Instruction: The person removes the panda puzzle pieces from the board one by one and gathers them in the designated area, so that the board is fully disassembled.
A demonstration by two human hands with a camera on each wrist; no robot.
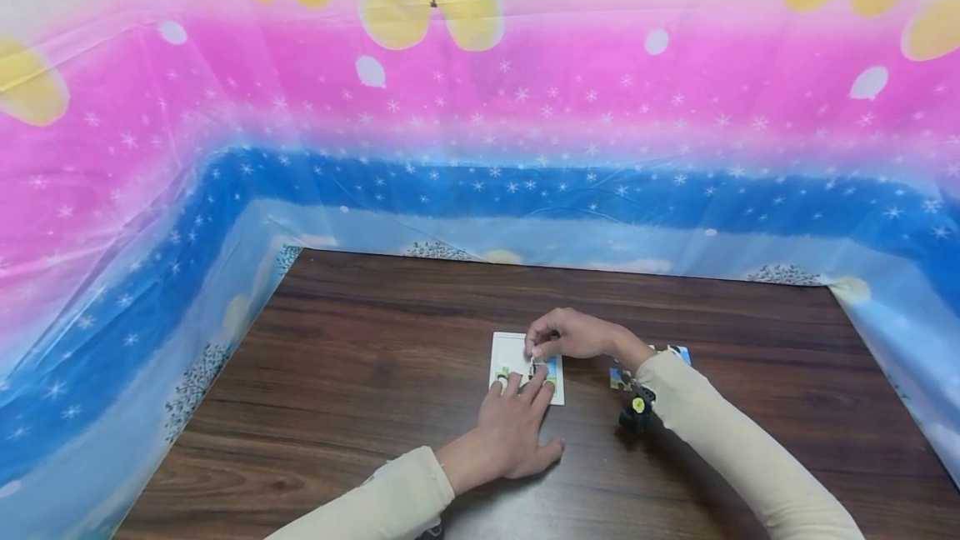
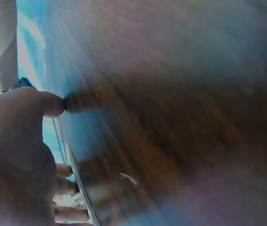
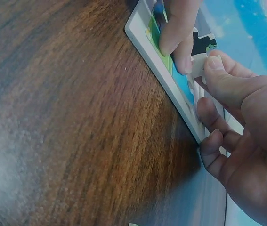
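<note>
Head view shows two bare hands working at a white frame board (image 1: 508, 342), which lies flat on the brown wooden counter (image 1: 337, 373). The left hand (image 1: 513, 432) has its fingers spread, and their tips rest on the near part of the board; it holds no thing, and I judge that it keeps the board and the laid pieces steady. The right hand (image 1: 573, 333) makes a pinching grip: in the right wrist view, thumb and forefinger hold a small puzzle piece (image 3: 204, 44), with black and pale colours, raised just above the board and close beside the left fingers. Some green and blue picture parts (image 3: 182, 84) are already inside the frame, while the farther part is white. To the right of the board, partly behind the right forearm, loose pieces (image 1: 617, 379) lie on the counter.

The step in hand seems to be the fitting of this one piece next to those already laid. For the next move, I think, the piece must be turned so its edge agrees with its neighbours, then lowered and pressed flat, without lifting the other pieces. Whether it already touches a neighbour, I cannot tell, because the fingers hide this place.
</note>
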